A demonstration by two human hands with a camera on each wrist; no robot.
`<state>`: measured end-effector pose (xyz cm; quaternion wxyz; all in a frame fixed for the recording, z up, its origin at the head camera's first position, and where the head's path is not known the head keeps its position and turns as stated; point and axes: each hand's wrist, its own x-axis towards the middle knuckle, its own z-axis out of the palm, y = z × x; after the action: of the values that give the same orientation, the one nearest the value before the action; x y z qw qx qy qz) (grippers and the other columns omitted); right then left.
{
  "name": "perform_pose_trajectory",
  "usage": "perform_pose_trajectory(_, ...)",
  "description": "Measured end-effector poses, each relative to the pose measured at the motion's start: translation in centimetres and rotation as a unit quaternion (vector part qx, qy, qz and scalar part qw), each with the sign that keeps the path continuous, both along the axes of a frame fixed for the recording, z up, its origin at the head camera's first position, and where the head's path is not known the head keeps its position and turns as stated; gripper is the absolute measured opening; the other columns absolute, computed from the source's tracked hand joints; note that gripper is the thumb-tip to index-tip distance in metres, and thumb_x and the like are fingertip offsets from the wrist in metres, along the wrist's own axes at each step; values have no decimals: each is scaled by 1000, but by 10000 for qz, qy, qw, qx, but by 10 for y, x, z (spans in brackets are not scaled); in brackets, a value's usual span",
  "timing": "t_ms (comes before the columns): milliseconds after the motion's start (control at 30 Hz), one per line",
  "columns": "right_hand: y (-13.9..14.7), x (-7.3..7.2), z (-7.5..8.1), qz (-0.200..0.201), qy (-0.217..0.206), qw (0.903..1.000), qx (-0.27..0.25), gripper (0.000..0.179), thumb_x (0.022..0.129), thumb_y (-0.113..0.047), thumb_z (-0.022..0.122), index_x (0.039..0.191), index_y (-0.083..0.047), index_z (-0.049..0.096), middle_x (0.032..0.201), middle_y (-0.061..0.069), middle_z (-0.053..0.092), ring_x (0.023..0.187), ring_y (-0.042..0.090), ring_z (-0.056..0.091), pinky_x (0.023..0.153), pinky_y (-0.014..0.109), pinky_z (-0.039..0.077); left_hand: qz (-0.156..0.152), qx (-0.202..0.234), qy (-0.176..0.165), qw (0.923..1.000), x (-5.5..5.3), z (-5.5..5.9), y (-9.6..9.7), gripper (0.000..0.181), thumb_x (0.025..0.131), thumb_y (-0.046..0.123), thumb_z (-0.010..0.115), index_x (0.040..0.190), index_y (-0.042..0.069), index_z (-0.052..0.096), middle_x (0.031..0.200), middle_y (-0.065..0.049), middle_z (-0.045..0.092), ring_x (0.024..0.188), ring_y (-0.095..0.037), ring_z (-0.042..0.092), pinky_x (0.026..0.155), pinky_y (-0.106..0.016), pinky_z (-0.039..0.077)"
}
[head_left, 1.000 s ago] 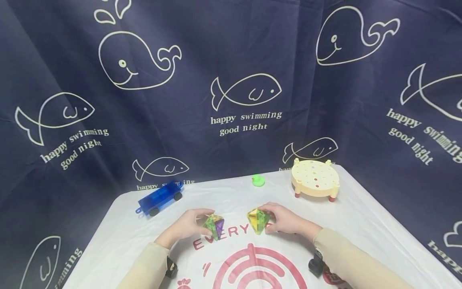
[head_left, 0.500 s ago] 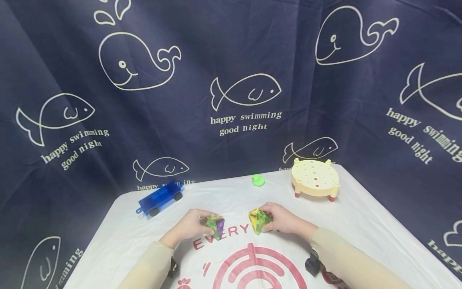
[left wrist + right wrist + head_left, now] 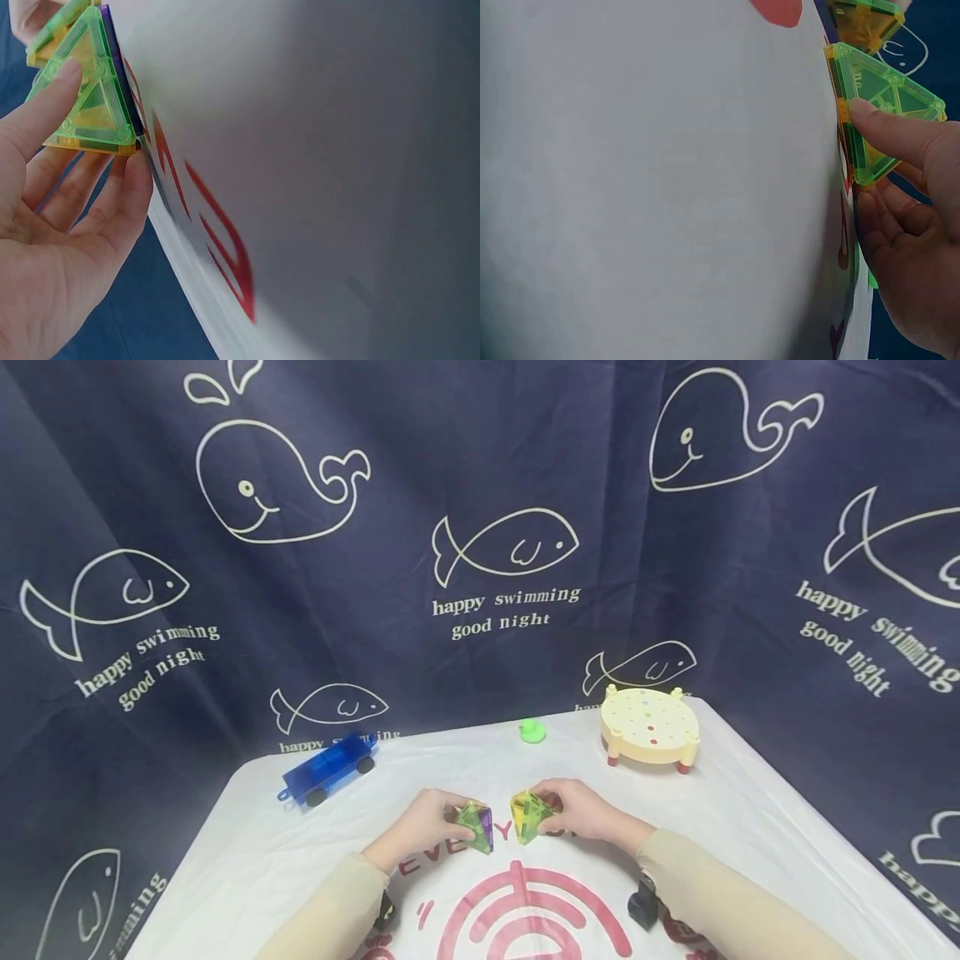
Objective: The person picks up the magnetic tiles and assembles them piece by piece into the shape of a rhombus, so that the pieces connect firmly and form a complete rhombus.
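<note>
Between thumb and fingers my left hand pinches a pyramid of clear magnetic tiles, with green, orange and purple sides. Opposite it, my right hand grips a second magnetic-tile pyramid in green and yellow-orange. The head view has the left pyramid and the right pyramid facing each other, a small gap apart, low over the printed cloth. In the left wrist view the thumb lies on a green face, the other fingers beneath. Some fingertips are hidden behind the tiles.
A blue wheeled toy car base stands at the back left of the white table cloth. Near the back edge sits a green toy duck. A cream round pegged stand with red feet is at the back right.
My left hand has carried its pyramid to the right, toward the other one. The right hand has shifted slightly left and turned its pyramid a little. The gap between them is narrower.
</note>
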<state>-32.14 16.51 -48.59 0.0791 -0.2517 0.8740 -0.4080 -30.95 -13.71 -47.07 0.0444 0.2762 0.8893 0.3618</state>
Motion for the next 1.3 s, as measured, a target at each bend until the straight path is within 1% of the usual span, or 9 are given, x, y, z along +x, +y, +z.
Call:
perform_pose_trajectory(67,-1,0,1,23,-1,10000,-20,48,80,-8,86,124,-3,68,91,1,64,69,13,60,46,30,54,-22,83,7,10000,1,0,5,42,78,19,88,118,11,77,97,0,77,74,-6,66,66,-24,55)
perform_pose_trajectory(133,-2,0,2,51,12,10000,-46,47,80,-7,85,124,-2,68,90,0,65,70,13,60,47,30,54,-7,134,-60,9999,1,-1,8,42,79,19,88,119,12,77,94,0,77,66,-6,64,55,-25,55)
perform_pose_trajectory(267,-5,0,4,120,173,9998,-19,46,79,-8,86,121,-3,70,92,-2,66,79,14,60,53,29,54,61,97,-84,9999,0,-3,13,41,80,20,87,120,14,77,91,2,77,61,-5,62,50,-26,54)
perform_pose_trajectory(467,-7,0,4,181,433,9989,90,43,78,-9,86,119,-6,71,94,-7,67,82,12,59,69,27,52,85,83,-4,9999,-3,-5,16,40,80,20,87,119,12,77,92,0,77,67,-6,66,58,-25,56)
perform_pose_trajectory(533,-8,-1,4,176,451,9988,103,43,78,-10,87,119,-6,72,94,-7,67,81,11,58,70,27,52,124,80,20,9999,-3,-4,17,40,80,20,87,118,11,77,94,-1,78,70,-6,68,60,-24,57)
perform_pose_trajectory(667,-9,1,5,254,446,9987,7,42,78,-9,86,117,-5,72,92,-6,68,79,10,59,65,27,53,150,75,82,9998,-1,-3,18,39,80,18,87,117,10,77,96,-3,78,74,-5,69,64,-23,56)
perform_pose_trajectory(833,-11,3,5,343,399,9986,-91,38,79,-5,85,115,-3,72,91,-2,69,76,9,58,54,26,54,172,129,23,9998,1,-2,20,37,81,15,86,116,9,77,91,-2,78,71,-4,68,59,-23,56)
perform_pose_trajectory(1000,-12,2,4,299,327,9990,-77,38,80,-4,84,116,-5,72,91,-3,68,76,9,58,52,26,53,190,157,62,9997,0,-4,19,37,81,15,86,116,8,77,93,-3,78,72,-5,69,62,-22,56)
perform_pose_trajectory(1300,-13,0,7,160,352,9992,-127,36,79,-5,84,114,-6,73,87,-3,66,68,11,58,46,27,50,167,210,328,9991,-2,-4,19,35,81,20,86,114,9,79,98,-2,78,76,-6,68,64,-24,56)
